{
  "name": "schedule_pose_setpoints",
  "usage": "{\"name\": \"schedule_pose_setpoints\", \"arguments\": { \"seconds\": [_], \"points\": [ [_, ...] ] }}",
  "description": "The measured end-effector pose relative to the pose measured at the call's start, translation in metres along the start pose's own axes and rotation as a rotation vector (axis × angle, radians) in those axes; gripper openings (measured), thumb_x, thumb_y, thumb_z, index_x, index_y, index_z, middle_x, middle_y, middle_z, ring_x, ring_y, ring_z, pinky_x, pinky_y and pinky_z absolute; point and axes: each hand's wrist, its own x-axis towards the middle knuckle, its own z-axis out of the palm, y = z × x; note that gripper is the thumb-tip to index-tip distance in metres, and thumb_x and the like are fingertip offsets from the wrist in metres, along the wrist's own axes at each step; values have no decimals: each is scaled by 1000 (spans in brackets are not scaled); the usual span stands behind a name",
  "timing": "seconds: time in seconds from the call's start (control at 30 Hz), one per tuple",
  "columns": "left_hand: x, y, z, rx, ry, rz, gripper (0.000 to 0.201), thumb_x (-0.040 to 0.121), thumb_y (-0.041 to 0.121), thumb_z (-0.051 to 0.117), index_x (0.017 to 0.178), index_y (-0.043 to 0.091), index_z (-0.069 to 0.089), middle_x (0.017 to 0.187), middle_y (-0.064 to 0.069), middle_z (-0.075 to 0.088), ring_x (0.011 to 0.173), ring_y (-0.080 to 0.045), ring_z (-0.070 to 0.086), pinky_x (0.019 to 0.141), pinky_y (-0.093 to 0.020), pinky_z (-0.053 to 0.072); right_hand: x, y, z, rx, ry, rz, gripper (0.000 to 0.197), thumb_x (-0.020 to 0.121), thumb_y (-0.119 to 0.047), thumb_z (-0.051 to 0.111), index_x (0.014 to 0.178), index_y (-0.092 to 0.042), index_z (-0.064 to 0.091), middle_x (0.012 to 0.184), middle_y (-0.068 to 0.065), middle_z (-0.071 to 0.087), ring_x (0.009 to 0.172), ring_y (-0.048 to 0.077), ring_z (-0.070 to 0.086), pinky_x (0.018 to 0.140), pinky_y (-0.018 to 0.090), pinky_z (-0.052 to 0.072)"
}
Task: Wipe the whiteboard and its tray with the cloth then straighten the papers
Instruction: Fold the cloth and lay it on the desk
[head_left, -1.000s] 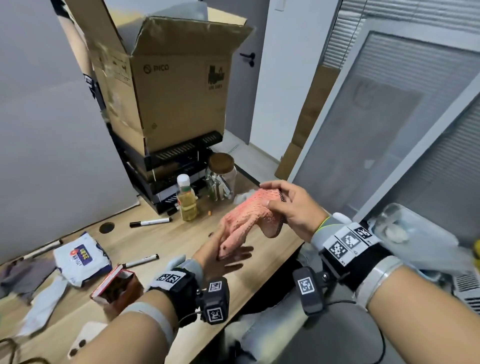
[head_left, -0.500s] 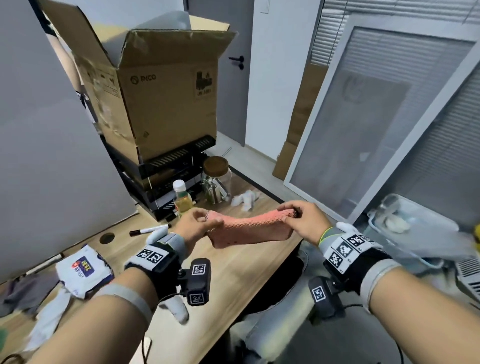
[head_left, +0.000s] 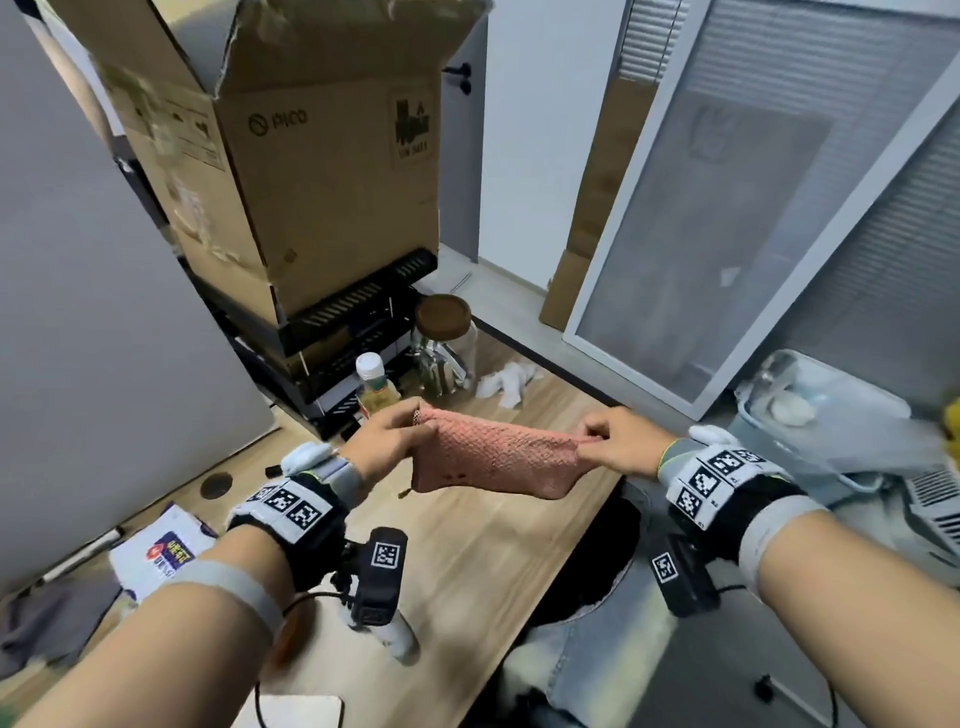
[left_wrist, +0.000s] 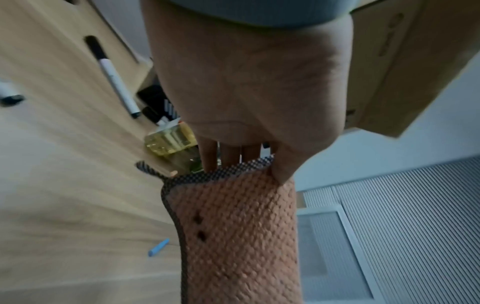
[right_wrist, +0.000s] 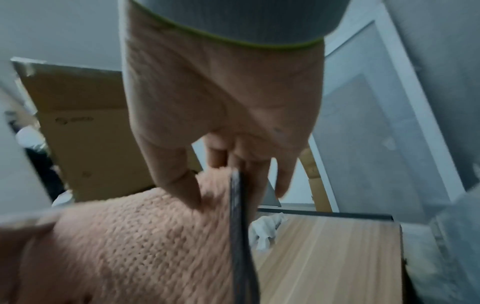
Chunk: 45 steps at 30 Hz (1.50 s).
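Observation:
A pink knitted cloth (head_left: 496, 457) with a dark edge hangs stretched in the air above the wooden desk (head_left: 483, 566). My left hand (head_left: 395, 436) pinches its left corner and my right hand (head_left: 615, 441) pinches its right corner. In the left wrist view the cloth (left_wrist: 239, 230) hangs below my left hand (left_wrist: 244, 162), thumb on its edge. In the right wrist view my right hand (right_wrist: 221, 174) has its thumb pressed into the cloth (right_wrist: 145, 242). A large white board (head_left: 114, 322) leans at the left behind the desk. No tray or papers are clearly visible.
An open cardboard box (head_left: 311, 171) sits on black stacked trays (head_left: 353, 338). A small yellow bottle (head_left: 376, 389), a glass jar (head_left: 444, 348) and crumpled tissue (head_left: 506, 382) stand behind the cloth. Markers (left_wrist: 114, 78), a tissue pack (head_left: 161, 553) and a framed panel (head_left: 737, 223) are nearby.
My left hand went from lying under the bunched cloth to pinching its corner. Both hands have drawn apart, spreading the cloth out flat between them.

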Motion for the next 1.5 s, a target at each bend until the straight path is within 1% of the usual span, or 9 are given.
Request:
{"name": "schedule_pose_setpoints", "arguments": {
  "seconds": [0.13, 0.27, 0.53, 0.63, 0.7, 0.83, 0.93, 1.1, 1.5],
  "points": [
    [8, 30, 15, 88, -175, 173, 10, 95, 14, 57, 92, 5, 54, 81, -2, 53, 78, -11, 48, 70, -19, 42, 3, -34, 26, 19, -372, -89, 47, 73, -26, 83, 115, -24, 63, 89, -10, 67, 88, 7, 62, 89, 23, 49],
    [16, 57, 15, 247, -318, 331, 9, 98, 9, 52, 91, 14, 51, 82, 2, 55, 79, -9, 49, 73, -18, 42, 8, -67, 60, 209, -252, -142, 25, 80, -24, 81, 101, -16, 71, 83, -10, 72, 79, -2, 63, 69, 6, 46],
    [33, 57, -23, 575, -65, 368, 15, 89, 36, 62, 100, 28, 67, 97, 9, 72, 94, -13, 67, 86, -36, 54, 14, -77, 80, 433, -170, -184, 35, 90, -40, 70, 70, -12, 63, 69, 0, 55, 65, 15, 48, 66, 33, 36],
    [30, 44, -26, 415, 229, 243, 23, 85, 34, 72, 106, 27, 68, 90, 13, 69, 83, 2, 63, 77, -13, 49, 20, -78, 88, 801, -149, -101, 19, 96, -20, 65, 86, -4, 69, 84, 9, 64, 83, 19, 55, 80, 35, 43],
    [27, 24, -22, 283, 380, 46, 37, 85, 41, 71, 115, 21, 61, 98, 6, 68, 90, -6, 64, 80, -19, 49, 25, -77, 90, 1022, -147, -11, 19, 99, -14, 60, 94, 1, 69, 90, 13, 69, 89, 26, 62, 87, 43, 50],
    [4, -23, -1, -78, -71, -585, 72, 91, 71, 33, 106, 8, 63, 100, -7, 71, 90, -24, 66, 80, -29, 46, 31, -75, 96, 1245, -172, 113, 18, 102, -6, 50, 98, -4, 67, 85, 7, 75, 77, 14, 72, 77, 27, 60],
    [-5, -46, 12, -533, -273, -660, 88, 83, 82, 31, 105, 5, 69, 99, -12, 72, 97, -27, 66, 96, -39, 47, 35, -71, 100, 1343, -187, 144, 19, 101, -3, 50, 98, -2, 68, 86, 10, 77, 77, 15, 74, 78, 29, 61],
    [3, -51, 28, -791, -54, -381, 10, 90, 25, 63, 91, 20, 72, 85, 1, 73, 90, -18, 61, 92, -33, 46, 35, -63, 107, 1303, -203, 216, 18, 99, -6, 54, 91, -5, 70, 87, 10, 76, 80, 18, 72, 91, 40, 56],
    [15, -72, 40, -681, -87, -362, 57, 85, -5, 66, 135, 18, 51, 88, -12, 75, 77, -22, 70, 74, -33, 58, 40, -32, 126, 1219, -87, 307, 18, 98, -3, 55, 109, -10, 68, 97, 6, 72, 92, 18, 66, 96, 39, 50]
  ]
}}
